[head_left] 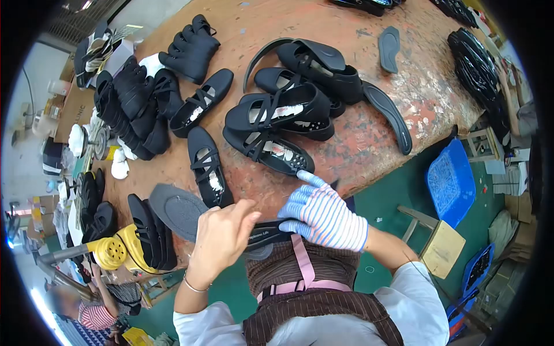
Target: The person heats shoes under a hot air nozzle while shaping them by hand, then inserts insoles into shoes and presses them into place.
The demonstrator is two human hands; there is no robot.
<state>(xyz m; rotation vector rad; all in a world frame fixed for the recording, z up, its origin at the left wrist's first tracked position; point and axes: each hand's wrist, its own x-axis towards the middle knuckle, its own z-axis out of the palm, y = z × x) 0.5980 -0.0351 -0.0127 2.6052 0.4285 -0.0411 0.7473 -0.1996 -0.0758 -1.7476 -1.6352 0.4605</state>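
My right hand (323, 213), in a blue-and-white striped glove, grips one end of a black insole (266, 234) with small light lettering, held close to my waist. Its index finger stretches toward the heel of a black strappy shoe (283, 157). My bare left hand (226, 235) is beside the insole's other end, with its fingers curled in; whatever is between them is hidden. Left of that hand is a large dark grey insole (178, 212), partly covered by the wrist. Just beyond stands a black cross-strap shoe (209, 167) with white paper inside.
More black shoes (311, 69) are piled on the worn table (358, 167), with rows of them (133, 109) at left. Loose insoles (389, 49) lie at right. A yellow lamp-like fixture (109, 252), a wooden stool (443, 248) and a blue basket (451, 181) are nearby. Another person (95, 311) is at lower left.
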